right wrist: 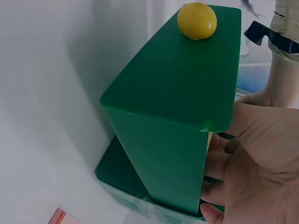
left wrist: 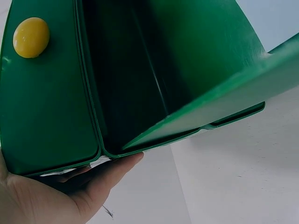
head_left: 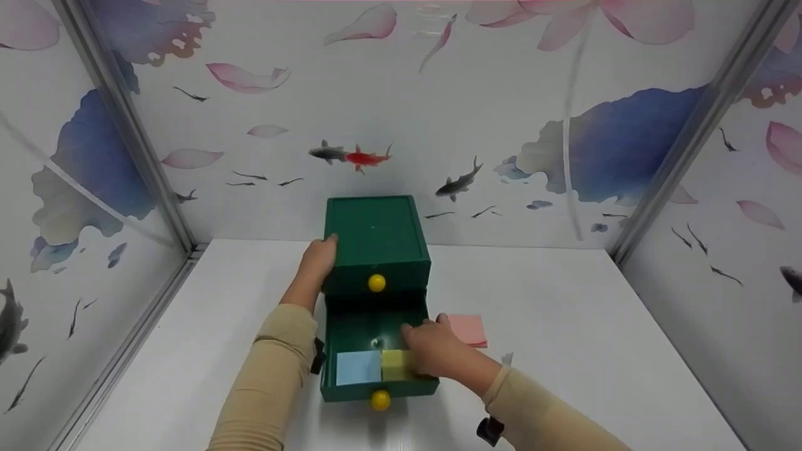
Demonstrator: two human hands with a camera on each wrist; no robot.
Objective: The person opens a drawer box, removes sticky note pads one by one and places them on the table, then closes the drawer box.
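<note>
A green two-drawer box (head_left: 376, 228) has its lower drawer (head_left: 354, 393) pulled out; the upper one is closed. Both have round yellow knobs. My left hand (head_left: 319, 260) rests against the box's left side, fingers lying along the wall in the left wrist view. Inside the lower drawer lie a light blue sticky note pad (head_left: 358, 367) and, right of it, a yellow sticky note pad (head_left: 395, 364). My right hand (head_left: 438, 351) reaches over the drawer's right wall and holds the yellow pad, whose right part it hides. In the right wrist view only a thin yellow edge shows beside the fingers.
A pink sticky note pad (head_left: 467, 330) lies on the white table (head_left: 532, 300), just right of the drawer. Behind the box rises a white wall (head_left: 376, 113) printed with fish and petals. Similar panels with metal posts stand at both sides.
</note>
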